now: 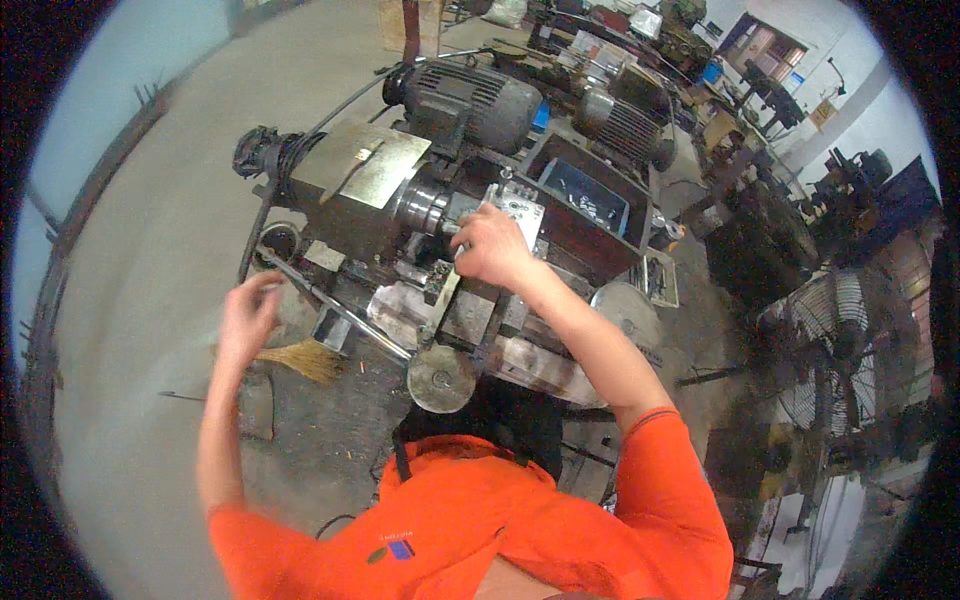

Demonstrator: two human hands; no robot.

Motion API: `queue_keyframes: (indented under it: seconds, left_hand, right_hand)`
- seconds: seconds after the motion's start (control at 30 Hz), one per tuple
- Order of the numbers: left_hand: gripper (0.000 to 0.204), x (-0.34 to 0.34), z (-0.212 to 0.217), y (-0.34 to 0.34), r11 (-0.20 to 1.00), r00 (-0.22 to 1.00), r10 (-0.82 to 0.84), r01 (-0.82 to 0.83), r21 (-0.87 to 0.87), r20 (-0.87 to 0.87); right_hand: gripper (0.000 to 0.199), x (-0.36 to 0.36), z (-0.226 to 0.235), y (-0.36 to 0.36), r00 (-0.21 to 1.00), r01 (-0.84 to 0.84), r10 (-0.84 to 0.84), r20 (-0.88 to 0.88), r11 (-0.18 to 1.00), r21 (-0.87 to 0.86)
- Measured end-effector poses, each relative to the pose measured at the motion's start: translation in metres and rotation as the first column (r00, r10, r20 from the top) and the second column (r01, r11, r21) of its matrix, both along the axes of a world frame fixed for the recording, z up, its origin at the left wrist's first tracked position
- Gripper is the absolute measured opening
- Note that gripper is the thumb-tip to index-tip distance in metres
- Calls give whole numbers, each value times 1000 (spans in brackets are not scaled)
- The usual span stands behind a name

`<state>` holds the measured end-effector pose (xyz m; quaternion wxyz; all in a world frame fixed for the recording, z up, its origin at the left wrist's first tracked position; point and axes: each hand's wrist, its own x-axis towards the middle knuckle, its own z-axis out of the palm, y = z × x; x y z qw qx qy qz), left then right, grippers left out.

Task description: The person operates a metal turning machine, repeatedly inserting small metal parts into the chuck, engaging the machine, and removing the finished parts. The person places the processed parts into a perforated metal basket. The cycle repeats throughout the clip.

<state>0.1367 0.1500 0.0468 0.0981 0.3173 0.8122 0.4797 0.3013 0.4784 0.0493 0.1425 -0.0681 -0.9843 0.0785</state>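
I am at a small metal lathe. My right hand (492, 246) is at its round steel chuck (422, 203), with fingers bent and pressed together at the chuck's front. Whatever they pinch is too small or hidden to make out. My left hand (250, 318) is in the air, apart from the long steel lever (340, 312), just left of its upper end. Its fingers look curled but are smeared by motion. Below the right hand lies the tool slide (468, 315), with a round metal disc (441, 378) at its near end.
A ribbed electric motor (475, 105) sits behind the headstock (350, 165). To the right, a blue tray (588, 196) holds several small metal pieces. A straw broom (305, 360) lies on the floor at left. A caged fan (825, 340) stands at far right.
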Motion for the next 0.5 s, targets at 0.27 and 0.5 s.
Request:
queue_keyframes:
  seconds: [0.27,0.5]
  left_hand:
    - [40,-7,-64,-148,891,963,255,-269,-366,-89]
    - [32,-7,-81,-125,770,902,286,-418,-482,-324]
  right_hand:
    - [26,-50,-21,21,954,221,-194,227,970,-100]
    - [28,-56,-23,19,947,241,-203,247,961,-134]
